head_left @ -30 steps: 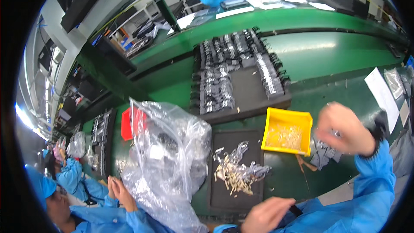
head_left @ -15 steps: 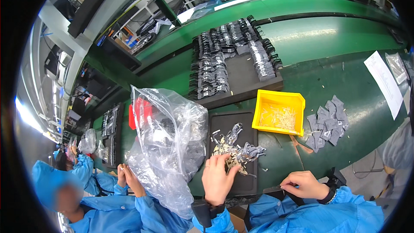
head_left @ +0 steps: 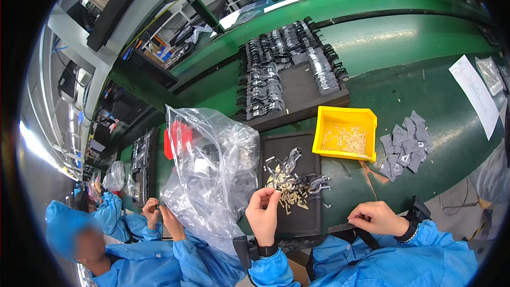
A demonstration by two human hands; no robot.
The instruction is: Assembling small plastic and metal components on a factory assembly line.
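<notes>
My left hand (head_left: 262, 216) is raised over the left edge of a shallow black tray (head_left: 284, 223), thumb and forefinger pinched together. Whatever sits in that pinch is too small to name. Just beyond it, on the tray, lies a heap of small gold-coloured metal pieces (head_left: 287, 188) mixed with dark grey clip-like parts (head_left: 317, 182). My right hand (head_left: 378, 219) rests closed at the table's near edge, fingertips pressed together; anything in them is hidden. Ahead of it stands a yellow bin (head_left: 320, 133) with thin pale strips (head_left: 348, 139) inside.
Dark flat pieces (head_left: 408, 146) are piled at the right. A large black tray (head_left: 297, 118) with rows of black parts stands at the back. To the left, a clear plastic bag (head_left: 207, 191) bulges beside a red bin (head_left: 172, 141) and a co-worker in blue (head_left: 143, 260).
My left hand has drawn back from the heap, slightly to the left, and its spread fingers have come together in a pinch. My right hand stays near the edge, almost unmoved.
</notes>
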